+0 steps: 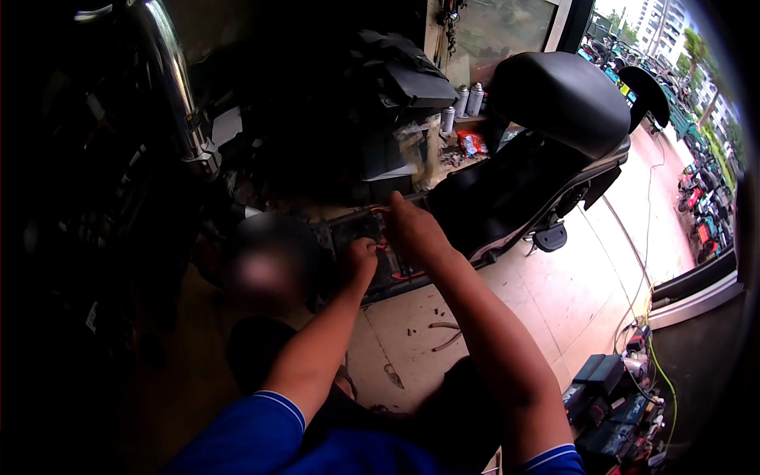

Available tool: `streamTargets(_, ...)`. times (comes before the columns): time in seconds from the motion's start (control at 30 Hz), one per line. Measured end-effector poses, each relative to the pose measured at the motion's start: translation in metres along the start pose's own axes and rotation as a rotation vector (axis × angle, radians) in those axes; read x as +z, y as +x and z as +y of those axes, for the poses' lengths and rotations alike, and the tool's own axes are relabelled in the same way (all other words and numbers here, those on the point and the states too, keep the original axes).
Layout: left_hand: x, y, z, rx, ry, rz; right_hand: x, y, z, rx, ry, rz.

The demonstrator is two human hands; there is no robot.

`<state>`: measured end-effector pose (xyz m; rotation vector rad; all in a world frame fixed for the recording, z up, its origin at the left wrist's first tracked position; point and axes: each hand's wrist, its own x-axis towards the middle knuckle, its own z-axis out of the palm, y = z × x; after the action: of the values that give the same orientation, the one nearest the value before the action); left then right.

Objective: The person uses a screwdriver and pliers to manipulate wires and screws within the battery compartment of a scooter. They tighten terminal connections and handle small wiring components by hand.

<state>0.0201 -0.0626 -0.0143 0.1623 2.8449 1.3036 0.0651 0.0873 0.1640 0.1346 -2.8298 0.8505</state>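
Note:
An electric scooter with a black seat stands crosswise before me, its floorboard compartment uncovered, with orange wires inside. My left hand is in that compartment, fingers closed at a short orange wire; whether it grips the wire is unclear. Just right of it and higher, my right hand is curled closed over the compartment's edge, its contents hidden. A pair of pliers lies on the tiled floor below the scooter. A blurred dark round shape is left of the compartment; I cannot tell what it is.
Spray cans and a stack of dark items sit behind the scooter. A chrome tube rises at left. Batteries and cables are piled at lower right, near a door frame. Many two-wheelers line the pavement outside.

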Motion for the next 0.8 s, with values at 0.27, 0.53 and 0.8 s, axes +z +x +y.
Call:
streamTargets(0.27, 0.009, 0.012, 0.002, 0.127, 0.038, 0.062, -0.001, 0.001, -0.002, -0.002, -0.014, 0.012)
streamTargets(0.53, 0.024, 0.018, -0.007, 0.057, -0.113, 0.110, -0.006, 0.000, -0.007, 0.012, 0.037, -0.018)
streamTargets(0.8, 0.034, 0.028, -0.018, 0.052, -0.225, -0.024, -0.003, -0.001, -0.007, -0.057, 0.038, -0.045)
